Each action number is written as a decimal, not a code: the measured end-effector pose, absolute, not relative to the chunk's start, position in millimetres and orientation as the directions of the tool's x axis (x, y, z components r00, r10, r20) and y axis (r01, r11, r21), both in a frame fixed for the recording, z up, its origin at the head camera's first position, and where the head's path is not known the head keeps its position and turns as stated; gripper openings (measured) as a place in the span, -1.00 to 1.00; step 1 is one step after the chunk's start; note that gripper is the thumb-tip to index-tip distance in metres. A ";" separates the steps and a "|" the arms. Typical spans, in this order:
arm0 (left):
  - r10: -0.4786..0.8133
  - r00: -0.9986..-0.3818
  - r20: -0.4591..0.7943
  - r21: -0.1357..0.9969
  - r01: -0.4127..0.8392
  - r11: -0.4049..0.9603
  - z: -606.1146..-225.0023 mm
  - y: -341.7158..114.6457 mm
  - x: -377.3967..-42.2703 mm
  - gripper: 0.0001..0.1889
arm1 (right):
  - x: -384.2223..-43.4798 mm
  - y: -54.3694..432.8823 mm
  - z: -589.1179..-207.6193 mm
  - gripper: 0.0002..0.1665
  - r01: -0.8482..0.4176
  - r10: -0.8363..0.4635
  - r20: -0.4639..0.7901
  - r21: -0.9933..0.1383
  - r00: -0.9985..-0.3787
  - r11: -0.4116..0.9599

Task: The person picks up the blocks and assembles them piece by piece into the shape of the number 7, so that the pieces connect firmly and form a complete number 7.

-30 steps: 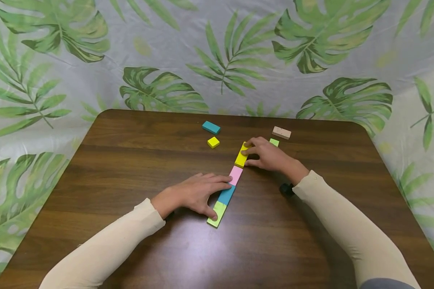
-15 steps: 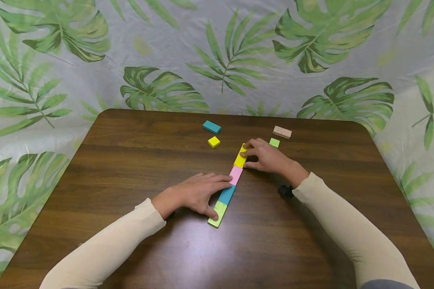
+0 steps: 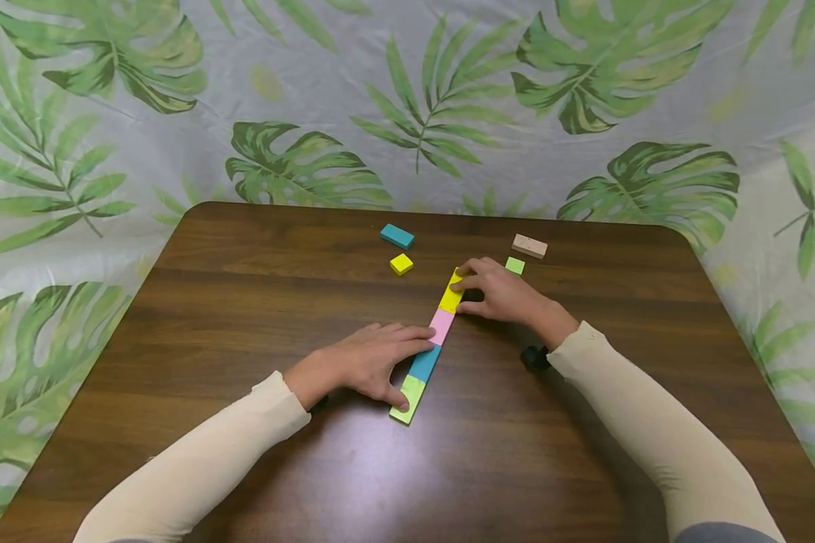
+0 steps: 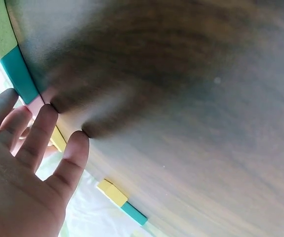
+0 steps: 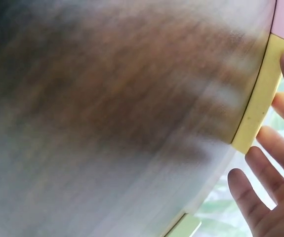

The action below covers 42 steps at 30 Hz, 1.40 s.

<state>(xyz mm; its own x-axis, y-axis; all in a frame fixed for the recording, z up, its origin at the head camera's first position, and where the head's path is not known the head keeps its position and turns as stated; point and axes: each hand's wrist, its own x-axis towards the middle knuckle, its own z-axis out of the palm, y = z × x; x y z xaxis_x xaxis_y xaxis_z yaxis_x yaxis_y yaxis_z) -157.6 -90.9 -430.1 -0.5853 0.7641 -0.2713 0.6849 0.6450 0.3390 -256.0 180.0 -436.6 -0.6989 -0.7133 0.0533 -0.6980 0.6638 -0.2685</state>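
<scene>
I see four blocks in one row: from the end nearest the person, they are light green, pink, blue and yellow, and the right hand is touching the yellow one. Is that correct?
Not quite: the two middle colours are swapped. In the head view the order is light green block, blue block, pink block, yellow block, with the right hand touching the yellow one.

No legible text or labels
</scene>
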 end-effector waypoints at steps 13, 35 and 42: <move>0.770 -0.595 -0.229 0.323 0.700 0.637 -428.9 -94.6 -151.0 -0.02 | -254.7 175.0 -436.6 -0.49 -0.710 -0.725 0.057 -0.268 -0.686 0.651; 0.775 -0.592 -0.221 0.344 0.696 0.630 -431.0 -97.6 -148.5 -0.02 | -251.1 174.9 -436.6 -0.52 -0.705 -0.722 0.055 -0.280 -0.690 0.652; 0.774 -0.592 -0.225 0.347 0.694 0.631 -430.9 -98.0 -147.7 -0.03 | -250.8 175.5 -438.3 -0.53 -0.703 -0.722 0.051 -0.281 -0.690 0.653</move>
